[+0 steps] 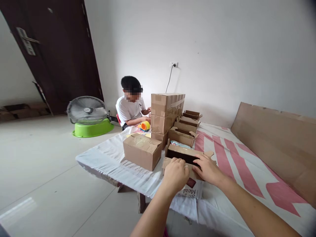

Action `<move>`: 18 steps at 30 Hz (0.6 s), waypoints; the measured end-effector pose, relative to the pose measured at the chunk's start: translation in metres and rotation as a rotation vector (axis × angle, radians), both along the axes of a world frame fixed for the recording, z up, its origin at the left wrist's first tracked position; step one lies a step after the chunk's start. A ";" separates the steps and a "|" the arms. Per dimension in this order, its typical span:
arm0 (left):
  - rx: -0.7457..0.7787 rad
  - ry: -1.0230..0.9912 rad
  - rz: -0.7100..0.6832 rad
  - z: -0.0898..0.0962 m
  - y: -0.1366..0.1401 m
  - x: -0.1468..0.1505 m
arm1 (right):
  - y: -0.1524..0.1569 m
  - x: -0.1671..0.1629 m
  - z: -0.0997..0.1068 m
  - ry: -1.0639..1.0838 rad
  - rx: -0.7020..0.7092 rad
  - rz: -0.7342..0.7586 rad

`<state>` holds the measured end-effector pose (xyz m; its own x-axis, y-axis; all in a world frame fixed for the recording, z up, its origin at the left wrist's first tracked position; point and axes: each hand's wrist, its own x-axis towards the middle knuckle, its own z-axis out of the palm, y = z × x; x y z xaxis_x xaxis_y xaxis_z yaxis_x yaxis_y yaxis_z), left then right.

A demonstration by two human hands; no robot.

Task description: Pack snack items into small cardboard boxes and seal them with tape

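Observation:
An open cardboard box (184, 150) stands near the front edge of the table, its dark inside showing. My left hand (176, 172) is closed over the left part of its near wall, fingers curled at the rim. Farther right, my right hand (207, 169) grips the same near side, with its fingers bent over the edge. Whatever lies inside the box is too dark to make out. A closed cardboard box (142, 151) sits just left of the open one. Under my hands, a printed packet (190, 192) with "Meal" on it partly shows.
Taped cardboard boxes (163, 107) are stacked behind, beside a row of open boxes (182, 135). A person in a white shirt (128, 110) sits at the table's far left, near a yellow tape roll (145, 125). A large cardboard sheet (276, 141) leans at right; a fan (87, 110) stands left.

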<state>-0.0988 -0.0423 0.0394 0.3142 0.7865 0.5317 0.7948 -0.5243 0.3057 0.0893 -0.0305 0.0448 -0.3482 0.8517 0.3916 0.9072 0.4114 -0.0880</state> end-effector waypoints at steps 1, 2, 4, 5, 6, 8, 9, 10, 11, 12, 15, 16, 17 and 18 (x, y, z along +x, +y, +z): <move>0.014 0.003 -0.014 -0.002 0.002 0.000 | 0.000 0.000 -0.002 -0.003 0.004 -0.008; 0.032 0.007 -0.021 -0.005 0.004 0.000 | -0.001 -0.001 -0.003 -0.006 0.006 -0.009; 0.058 0.021 -0.011 -0.010 0.011 0.000 | -0.002 -0.001 -0.004 -0.016 0.002 -0.008; 0.062 0.027 0.006 -0.013 0.014 0.001 | -0.002 -0.002 -0.004 -0.024 -0.006 -0.009; 0.064 0.030 0.027 -0.016 0.017 0.002 | -0.003 -0.002 -0.003 -0.029 -0.016 -0.011; 0.062 0.041 0.063 -0.021 0.022 0.004 | -0.002 -0.003 0.000 -0.020 -0.053 -0.014; 0.061 0.049 0.078 -0.022 0.024 0.005 | 0.000 -0.003 0.003 -0.003 -0.084 -0.015; 0.062 0.059 0.091 -0.023 0.025 0.005 | 0.004 -0.004 0.007 0.018 -0.117 -0.022; 0.064 0.069 0.101 -0.024 0.025 0.006 | 0.010 -0.004 0.011 0.041 -0.148 -0.037; 0.069 0.080 0.108 -0.024 0.026 0.007 | 0.017 -0.005 0.015 0.061 -0.176 -0.065; 0.094 0.095 0.124 -0.025 0.026 0.009 | 0.047 -0.008 0.025 0.100 -0.223 -0.194; 0.103 0.094 0.127 -0.026 0.026 0.009 | 0.058 -0.009 0.026 0.110 -0.239 -0.231; 0.111 0.091 0.130 -0.026 0.027 0.010 | 0.068 -0.011 0.027 0.119 -0.258 -0.257; 0.114 0.088 0.132 -0.027 0.027 0.010 | 0.078 -0.014 0.027 0.125 -0.277 -0.274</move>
<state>-0.0888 -0.0152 0.0122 0.2613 0.7599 0.5952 0.8799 -0.4411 0.1767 0.0758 0.0475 0.0714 -0.0580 0.9856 0.1590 0.9551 0.1011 -0.2784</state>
